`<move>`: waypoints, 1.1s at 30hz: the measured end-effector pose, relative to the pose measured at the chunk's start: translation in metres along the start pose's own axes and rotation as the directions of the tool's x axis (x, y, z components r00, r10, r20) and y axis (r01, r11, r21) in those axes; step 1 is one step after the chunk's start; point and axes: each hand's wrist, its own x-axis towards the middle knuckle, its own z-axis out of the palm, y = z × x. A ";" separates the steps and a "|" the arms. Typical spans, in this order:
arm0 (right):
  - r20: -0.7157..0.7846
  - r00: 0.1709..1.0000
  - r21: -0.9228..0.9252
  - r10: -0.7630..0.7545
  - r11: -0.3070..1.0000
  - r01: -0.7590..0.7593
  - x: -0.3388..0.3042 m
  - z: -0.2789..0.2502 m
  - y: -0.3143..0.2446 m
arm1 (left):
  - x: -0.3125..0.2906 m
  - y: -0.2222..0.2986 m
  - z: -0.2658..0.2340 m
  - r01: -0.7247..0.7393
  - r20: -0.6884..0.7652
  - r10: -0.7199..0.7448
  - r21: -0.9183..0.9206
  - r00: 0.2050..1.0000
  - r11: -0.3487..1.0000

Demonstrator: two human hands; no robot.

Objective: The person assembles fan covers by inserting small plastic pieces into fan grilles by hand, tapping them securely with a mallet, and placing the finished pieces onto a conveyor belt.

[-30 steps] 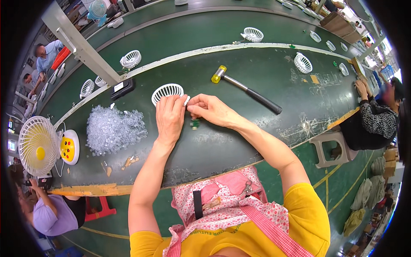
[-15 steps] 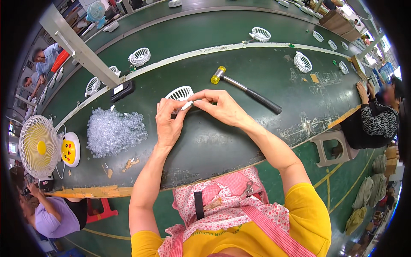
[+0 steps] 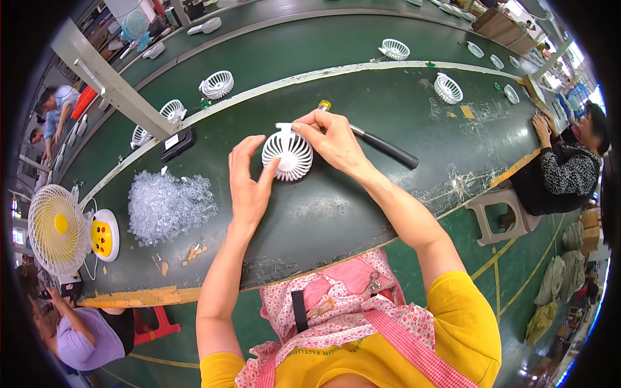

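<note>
A round white fan guard (image 3: 295, 160) with radial slats lies on the dark green bench, its short neck tilted to the far side. My right hand (image 3: 337, 145) pinches that neck between thumb and fingers. My left hand (image 3: 248, 187) is at the guard's left side, fingers spread and raised, with only the thumb resting on the slats. Just beyond my right hand lies a hammer (image 3: 391, 150) with a yellow head and black grip, partly hidden by the hand. To the left is a heap of small clear plastic pieces (image 3: 168, 205).
A desk fan (image 3: 59, 223) with a yellow base stands at the bench's left end. Near a grey post (image 3: 110, 81) sits a black box (image 3: 178, 143). More white guards (image 3: 447, 88) lie along the conveyor (image 3: 291, 45). Co-workers sit at both sides.
The guard has come nearer from behind my hands and now sits between them. My left hand has opened; my right has shifted to the guard's neck. The small white piece is no longer distinguishable.
</note>
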 end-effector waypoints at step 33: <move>0.042 0.952 -0.799 -0.304 0.562 0.215 -0.027 -0.066 0.012 | 0.008 -0.017 -0.053 -0.189 -0.043 0.265 0.593 0.963 0.783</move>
